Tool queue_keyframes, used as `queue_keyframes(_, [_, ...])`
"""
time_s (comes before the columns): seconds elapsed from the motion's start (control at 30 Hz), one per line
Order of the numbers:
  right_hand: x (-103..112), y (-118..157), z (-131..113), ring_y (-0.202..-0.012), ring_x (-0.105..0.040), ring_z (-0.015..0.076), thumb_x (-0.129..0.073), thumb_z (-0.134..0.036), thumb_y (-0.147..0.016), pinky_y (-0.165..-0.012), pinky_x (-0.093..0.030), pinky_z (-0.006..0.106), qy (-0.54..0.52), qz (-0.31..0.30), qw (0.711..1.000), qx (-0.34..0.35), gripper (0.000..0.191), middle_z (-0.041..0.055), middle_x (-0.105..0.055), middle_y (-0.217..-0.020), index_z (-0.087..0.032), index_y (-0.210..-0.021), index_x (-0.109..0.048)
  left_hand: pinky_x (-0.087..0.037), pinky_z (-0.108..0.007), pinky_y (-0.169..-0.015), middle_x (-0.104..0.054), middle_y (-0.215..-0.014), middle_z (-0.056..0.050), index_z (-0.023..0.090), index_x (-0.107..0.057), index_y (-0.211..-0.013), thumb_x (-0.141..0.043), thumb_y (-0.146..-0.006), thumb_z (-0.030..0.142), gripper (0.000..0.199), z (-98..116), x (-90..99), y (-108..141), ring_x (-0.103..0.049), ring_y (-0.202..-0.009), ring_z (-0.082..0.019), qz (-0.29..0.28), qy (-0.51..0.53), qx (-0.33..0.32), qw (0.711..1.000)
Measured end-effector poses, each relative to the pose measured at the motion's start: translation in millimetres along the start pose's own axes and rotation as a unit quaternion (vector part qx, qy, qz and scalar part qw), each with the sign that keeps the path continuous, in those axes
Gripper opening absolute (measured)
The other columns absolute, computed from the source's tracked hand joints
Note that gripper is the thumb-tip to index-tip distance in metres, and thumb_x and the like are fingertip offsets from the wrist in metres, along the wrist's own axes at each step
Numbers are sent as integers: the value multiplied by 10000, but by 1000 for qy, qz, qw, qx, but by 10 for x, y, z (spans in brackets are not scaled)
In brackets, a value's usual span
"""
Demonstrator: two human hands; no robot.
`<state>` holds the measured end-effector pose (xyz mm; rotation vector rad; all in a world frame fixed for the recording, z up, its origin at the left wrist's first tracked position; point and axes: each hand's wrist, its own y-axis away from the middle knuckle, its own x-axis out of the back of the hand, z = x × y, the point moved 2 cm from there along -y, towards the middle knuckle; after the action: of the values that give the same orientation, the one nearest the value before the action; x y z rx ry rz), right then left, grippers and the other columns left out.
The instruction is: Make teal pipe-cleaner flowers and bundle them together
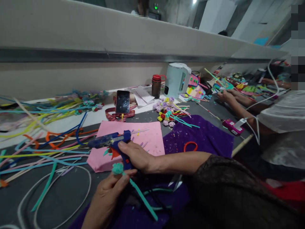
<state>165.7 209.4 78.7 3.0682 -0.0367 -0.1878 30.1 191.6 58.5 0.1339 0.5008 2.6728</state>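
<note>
A: Head view, what are we holding?

B: Our right hand's wrapped round a blue glue gun's grip; just below, our left hand pinches a teal chenille-stem flower by its stem, probably so the head doesn't get squashed.

A: Anything hidden?

B: Our forearm partly covers the scissors; can't make out the gun's nozzle tip.

The head view looks forward and down, close over the table, toward a pale partition.
</note>
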Motion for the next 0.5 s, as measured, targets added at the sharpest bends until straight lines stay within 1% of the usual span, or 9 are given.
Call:
queue_keyframes(0.07, [-60,-11,50,-673,-483,133,-368,-536,-853,-673,-420,266,9,-10,1000,-7,461,19,-557,-758,-158,-986,-595,-467,-254,-510,-670,-701,-62,152,-720,-794,-692,-579,471,386,25,12,17,-591,-603,-191,12,-21,12,1000])
queue_keyframes(0.13, [-94,16,66,-669,-485,126,-398,-512,-851,-640,-422,249,-4,-24,1000,-20,425,15,-556,-784,-172,-1044,-564,-444,-235,-484,-624,-602,-27,153,-716,-810,-673,-586,501,417,64,23,41,-558,-551,-164,30,-30,0,999])
queue_keyframes(0.2, [-82,93,38,-691,-496,120,-447,-451,-845,-635,-424,234,-15,-53,998,-20,367,9,-554,-828,-184,-1082,-529,-431,-229,-487,-599,-584,-18,148,-715,-806,-659,-600,508,419,91,34,61,-540,-552,-155,35,-54,-22,998])
queue_keyframes(0.3, [102,329,-61,-782,-513,124,-464,-370,-846,-702,-425,242,37,-107,993,20,306,15,-559,-915,-184,-1085,-511,-424,-235,-537,-602,-624,-31,141,-716,-780,-628,-645,500,394,90,64,67,-539,-607,-160,21,-102,-61,993])
queue_keyframes(0.33, [220,439,-89,-815,-516,128,-469,-356,-844,-725,-419,249,87,-123,988,27,318,23,-557,-957,-186,-1111,-497,-423,-240,-563,-599,-624,-30,145,-716,-785,-610,-668,494,384,81,77,65,-540,-623,-162,16,-114,-73,991])
queue_keyframes(0.37, [369,557,-112,-833,-515,131,-504,-346,-826,-738,-411,253,154,-122,980,36,350,31,-552,-995,-187,-1137,-482,-421,-245,-594,-597,-626,-27,152,-716,-798,-591,-692,485,371,71,91,63,-543,-641,-163,14,-122,-85,989])
queue_keyframes(0.4, [525,682,-126,-814,-518,138,-541,-347,-802,-723,-408,257,234,-148,960,47,374,37,-556,-985,-180,-1133,-489,-419,-250,-628,-593,-623,-24,160,-718,-810,-575,-714,473,357,60,104,63,-546,-661,-165,13,-130,-96,987])
queue_keyframes(0.43, [685,807,-125,-795,-522,148,-553,-353,-794,-710,-402,265,320,-193,926,56,341,40,-571,-927,-166,-1079,-525,-415,-256,-663,-589,-614,-22,165,-719,-809,-563,-729,462,345,51,113,64,-549,-682,-169,12,-139,-105,985])
queue_keyframes(0.5, [995,1019,-95,-845,-517,184,-557,-390,-789,-746,-380,303,474,-267,836,75,322,68,-577,-938,-157,-1012,-565,-408,-263,-686,-590,-618,-28,167,-723,-758,-547,-745,453,336,42,122,74,-551,-699,-174,18,-146,-121,982])
